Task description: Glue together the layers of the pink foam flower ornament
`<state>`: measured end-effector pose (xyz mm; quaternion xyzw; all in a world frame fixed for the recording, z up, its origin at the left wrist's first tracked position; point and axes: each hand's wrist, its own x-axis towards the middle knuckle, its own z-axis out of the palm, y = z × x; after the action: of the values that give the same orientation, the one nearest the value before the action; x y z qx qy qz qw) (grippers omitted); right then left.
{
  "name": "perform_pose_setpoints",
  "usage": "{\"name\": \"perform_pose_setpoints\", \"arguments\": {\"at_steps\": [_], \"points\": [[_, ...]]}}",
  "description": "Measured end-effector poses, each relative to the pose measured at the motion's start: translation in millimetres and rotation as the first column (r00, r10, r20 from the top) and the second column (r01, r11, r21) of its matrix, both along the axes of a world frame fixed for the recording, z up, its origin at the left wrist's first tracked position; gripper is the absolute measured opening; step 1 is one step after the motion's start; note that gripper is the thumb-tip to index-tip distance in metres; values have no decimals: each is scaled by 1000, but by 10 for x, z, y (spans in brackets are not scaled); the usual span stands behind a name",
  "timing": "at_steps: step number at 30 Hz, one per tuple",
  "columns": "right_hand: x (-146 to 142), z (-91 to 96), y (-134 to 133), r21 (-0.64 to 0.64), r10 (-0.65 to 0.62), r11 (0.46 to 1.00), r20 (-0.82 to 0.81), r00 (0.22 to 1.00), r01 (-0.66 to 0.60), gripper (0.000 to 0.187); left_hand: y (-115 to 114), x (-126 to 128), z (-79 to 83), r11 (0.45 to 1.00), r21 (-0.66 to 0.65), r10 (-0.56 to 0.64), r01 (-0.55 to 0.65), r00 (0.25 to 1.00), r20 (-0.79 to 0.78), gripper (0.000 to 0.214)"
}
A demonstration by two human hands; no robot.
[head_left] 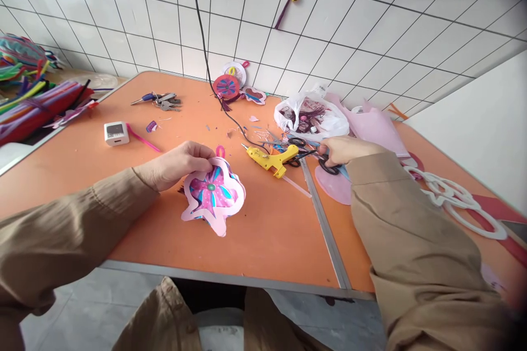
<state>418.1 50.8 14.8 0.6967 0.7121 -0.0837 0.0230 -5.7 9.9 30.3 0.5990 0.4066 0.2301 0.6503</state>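
Observation:
My left hand (185, 164) pinches the upper left edge of a pink fish-shaped craft ornament (225, 212) and holds it over the table. Its centre shows a patterned bow shape with a green bead, and a pink loop (220, 151) sticks up on top. On the other side, my right hand (346, 149) is closed at the black handles of a pair of scissors (328, 165); its fingers partly hide them. Between both hands lies a yellow glue gun (269, 160), a clear glue stick (297, 185) reaching out of its back. More black-handled scissors (297, 142) lie just behind it.
A white plastic bag (284, 115) with dark tassels stands near the tiled wall. Finished ornaments (226, 86), keys (167, 101) and a white charger (116, 134) lie farther back. White cut-out rings (473, 214) are at right. A black cord (197, 5) hangs down to the glue gun.

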Motion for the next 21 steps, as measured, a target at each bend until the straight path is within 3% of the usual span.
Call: {"name": "perform_pose_setpoints", "arguments": {"at_steps": [6,11,17,21], "points": [[113,-18,74,101,51,994,-19,999,-49,17,-24,13,-29,997,-76,-9,8,1000,-14,12],[-143,29,92,317,108,946,-85,991,-75,14,-44,44,-15,994,-101,-38,39,999,6,10],[-442,-126,79,263,249,941,-114,962,-212,19,-15,32,-63,987,-162,-10,19,998,61,10],[-472,-86,39,278,278,924,-18,960,-262,20,-21,31,-69,978,-206,11,19,990,143,15]]}}
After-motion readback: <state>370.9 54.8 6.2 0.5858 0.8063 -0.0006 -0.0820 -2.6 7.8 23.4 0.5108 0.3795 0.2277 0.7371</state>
